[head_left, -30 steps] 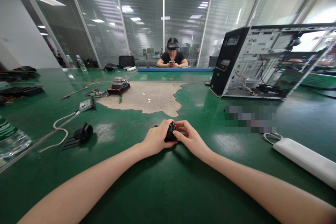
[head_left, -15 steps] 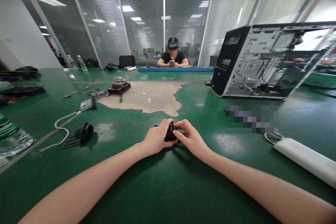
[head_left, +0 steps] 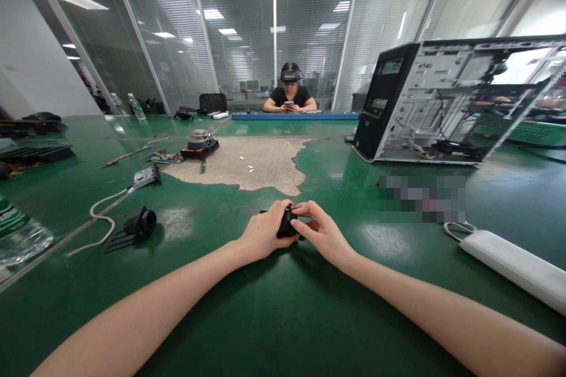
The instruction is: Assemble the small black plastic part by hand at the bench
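A small black device (head_left: pixel 286 225), boxy and perhaps a camera, sits low over the green table (head_left: pixel 283 306) in front of me. My left hand (head_left: pixel 266 226) wraps over it from the left, fingers across its top and thumb along the near side. From the right, the thumb and fingers of my right hand (head_left: pixel 319 227) pinch at the device's right end. Much of the device is hidden behind my hands, so its exact kind is unclear.
An open computer case (head_left: pixel 393 106) stands at the right, with a white power strip (head_left: pixel 508 265) nearer. On the left are a black plastic part (head_left: pixel 141 222), a heatsink fan (head_left: pixel 200 144), a metal box with a cable (head_left: pixel 147 176) and a water bottle (head_left: pixel 22 232). A person (head_left: pixel 289 94) sits opposite.
The view has shifted very slightly. Both hands keep the same hold on the black device, with no clear movement of it.
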`<action>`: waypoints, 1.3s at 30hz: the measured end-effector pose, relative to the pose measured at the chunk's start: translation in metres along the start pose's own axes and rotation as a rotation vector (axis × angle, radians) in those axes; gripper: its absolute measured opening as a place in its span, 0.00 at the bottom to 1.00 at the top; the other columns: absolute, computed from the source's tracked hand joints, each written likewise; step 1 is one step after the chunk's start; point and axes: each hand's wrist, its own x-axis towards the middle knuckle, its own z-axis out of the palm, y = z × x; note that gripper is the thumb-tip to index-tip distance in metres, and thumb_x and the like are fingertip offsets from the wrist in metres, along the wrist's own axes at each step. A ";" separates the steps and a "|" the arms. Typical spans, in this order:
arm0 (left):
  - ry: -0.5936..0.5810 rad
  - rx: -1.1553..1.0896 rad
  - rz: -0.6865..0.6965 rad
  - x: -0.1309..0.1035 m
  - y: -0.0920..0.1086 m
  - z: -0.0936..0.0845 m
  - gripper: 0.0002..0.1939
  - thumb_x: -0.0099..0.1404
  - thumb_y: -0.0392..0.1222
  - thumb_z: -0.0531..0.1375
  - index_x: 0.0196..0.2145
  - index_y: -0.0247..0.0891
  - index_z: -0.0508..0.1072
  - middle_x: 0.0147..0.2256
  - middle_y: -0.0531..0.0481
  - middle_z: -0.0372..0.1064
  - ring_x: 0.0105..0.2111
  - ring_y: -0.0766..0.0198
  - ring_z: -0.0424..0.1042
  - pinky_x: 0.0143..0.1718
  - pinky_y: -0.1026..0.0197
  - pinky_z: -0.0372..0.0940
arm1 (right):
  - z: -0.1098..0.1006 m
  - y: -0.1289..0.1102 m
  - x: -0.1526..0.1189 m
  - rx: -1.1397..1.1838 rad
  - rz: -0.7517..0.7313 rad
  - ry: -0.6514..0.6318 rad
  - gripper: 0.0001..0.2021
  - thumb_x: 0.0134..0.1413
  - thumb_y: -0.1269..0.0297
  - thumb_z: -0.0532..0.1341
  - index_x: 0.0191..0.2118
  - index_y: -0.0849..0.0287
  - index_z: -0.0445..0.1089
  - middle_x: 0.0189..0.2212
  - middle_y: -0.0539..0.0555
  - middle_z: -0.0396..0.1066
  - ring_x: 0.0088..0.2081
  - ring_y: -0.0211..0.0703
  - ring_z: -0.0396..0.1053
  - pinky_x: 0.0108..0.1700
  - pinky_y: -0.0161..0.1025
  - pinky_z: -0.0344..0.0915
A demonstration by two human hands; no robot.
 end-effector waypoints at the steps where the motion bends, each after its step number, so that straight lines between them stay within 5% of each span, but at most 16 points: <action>1: 0.000 -0.002 0.003 0.000 0.000 0.000 0.32 0.51 0.48 0.59 0.51 0.44 0.50 0.46 0.48 0.60 0.39 0.55 0.68 0.37 0.56 0.62 | 0.000 0.001 0.000 0.007 0.003 -0.003 0.06 0.48 0.65 0.57 0.35 0.56 0.63 0.36 0.52 0.62 0.41 0.41 0.63 0.33 0.34 0.67; 10: -0.004 0.014 0.027 0.000 -0.001 -0.001 0.32 0.51 0.49 0.59 0.51 0.44 0.49 0.47 0.48 0.60 0.40 0.55 0.68 0.36 0.56 0.62 | -0.001 -0.005 0.001 0.046 0.133 -0.025 0.10 0.48 0.64 0.57 0.38 0.57 0.61 0.38 0.52 0.64 0.39 0.39 0.65 0.37 0.37 0.66; 20: 0.004 0.026 0.036 0.001 -0.002 0.000 0.32 0.51 0.50 0.59 0.51 0.43 0.49 0.48 0.48 0.60 0.39 0.54 0.68 0.35 0.56 0.63 | 0.001 -0.002 -0.002 0.046 -0.006 -0.018 0.04 0.49 0.67 0.56 0.34 0.57 0.62 0.36 0.51 0.61 0.41 0.40 0.64 0.35 0.35 0.67; 30: 0.005 0.044 0.041 0.001 0.000 0.000 0.31 0.52 0.49 0.58 0.50 0.43 0.49 0.46 0.48 0.61 0.39 0.55 0.68 0.35 0.57 0.63 | -0.001 -0.001 0.000 0.053 0.151 -0.059 0.09 0.49 0.66 0.56 0.39 0.57 0.60 0.37 0.52 0.64 0.38 0.39 0.66 0.35 0.37 0.67; 39: 0.012 0.050 0.044 0.001 -0.001 0.000 0.32 0.51 0.50 0.59 0.50 0.43 0.49 0.46 0.48 0.61 0.39 0.54 0.68 0.35 0.56 0.63 | -0.001 0.000 0.001 0.082 0.019 -0.010 0.05 0.48 0.64 0.57 0.33 0.57 0.62 0.35 0.51 0.63 0.41 0.41 0.64 0.35 0.35 0.66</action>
